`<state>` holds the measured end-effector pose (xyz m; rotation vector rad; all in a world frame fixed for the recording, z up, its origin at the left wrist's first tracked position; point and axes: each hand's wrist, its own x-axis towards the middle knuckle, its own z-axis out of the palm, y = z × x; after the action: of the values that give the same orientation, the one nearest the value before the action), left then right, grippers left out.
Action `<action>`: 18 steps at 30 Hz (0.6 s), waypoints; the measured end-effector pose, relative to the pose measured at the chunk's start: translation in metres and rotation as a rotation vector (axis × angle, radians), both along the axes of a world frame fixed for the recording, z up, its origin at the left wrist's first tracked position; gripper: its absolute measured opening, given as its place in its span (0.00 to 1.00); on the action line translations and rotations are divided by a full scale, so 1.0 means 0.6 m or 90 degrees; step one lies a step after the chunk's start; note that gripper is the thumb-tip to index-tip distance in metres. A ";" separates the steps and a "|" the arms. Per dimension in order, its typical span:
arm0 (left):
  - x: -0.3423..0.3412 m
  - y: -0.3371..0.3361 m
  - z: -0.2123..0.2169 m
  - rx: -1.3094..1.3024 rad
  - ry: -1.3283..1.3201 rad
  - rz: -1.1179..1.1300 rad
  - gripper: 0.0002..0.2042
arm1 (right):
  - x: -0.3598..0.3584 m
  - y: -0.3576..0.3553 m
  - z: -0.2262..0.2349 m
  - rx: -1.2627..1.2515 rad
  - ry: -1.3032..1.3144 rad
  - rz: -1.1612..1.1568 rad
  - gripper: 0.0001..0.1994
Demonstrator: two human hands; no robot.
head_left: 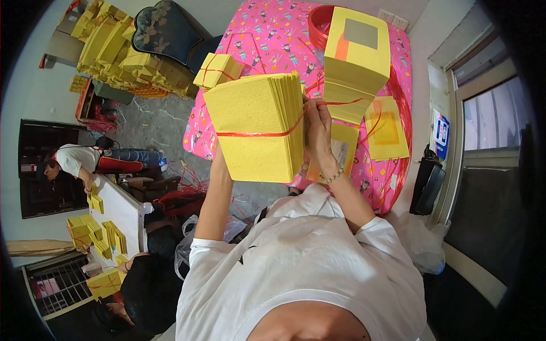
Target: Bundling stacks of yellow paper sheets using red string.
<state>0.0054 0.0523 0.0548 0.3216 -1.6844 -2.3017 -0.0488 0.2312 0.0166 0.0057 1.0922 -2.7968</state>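
Observation:
A thick stack of rough yellow paper sheets (256, 108) stands tilted in front of me, with a red plastic string (256, 134) running across its broad face. My left hand is hidden behind the stack; only the left forearm (215, 190) shows, passing up behind its lower left edge. At the stack's right side, my right hand (318, 128) has its fingers closed on the red string, whose loose end trails off to the right. A small tied yellow bundle (219, 71) lies just beyond the stack.
A pink patterned cloth (273, 28) covers the table. On it are a tall yellow paper stack (355, 68), a red basin (318, 25), flat yellow sheets (392, 139) and loose red strings (404, 113). Two people work at a white table (122, 199) on the left. Yellow bundles (116, 48) are piled beside a chair (165, 34).

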 end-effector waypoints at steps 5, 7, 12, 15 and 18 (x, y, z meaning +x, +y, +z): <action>0.012 -0.002 0.022 0.011 0.029 -0.002 0.18 | 0.000 0.002 0.022 0.020 0.036 -0.017 0.07; 0.002 0.003 0.029 0.015 0.041 -0.003 0.18 | 0.000 -0.001 0.028 -0.007 0.040 -0.008 0.07; -0.015 0.021 0.044 0.025 0.071 -0.002 0.18 | -0.021 0.015 0.035 0.028 0.100 0.026 0.08; -0.030 0.017 0.055 0.033 0.083 -0.004 0.18 | -0.029 0.007 0.062 0.041 0.086 0.042 0.08; -0.039 0.012 0.065 0.041 0.096 0.002 0.18 | -0.041 -0.004 0.083 0.010 0.068 0.059 0.08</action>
<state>-0.0179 0.0592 0.0938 0.1592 -1.5384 -2.3185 -0.0731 0.2291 0.0664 -0.1893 1.1070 -2.7336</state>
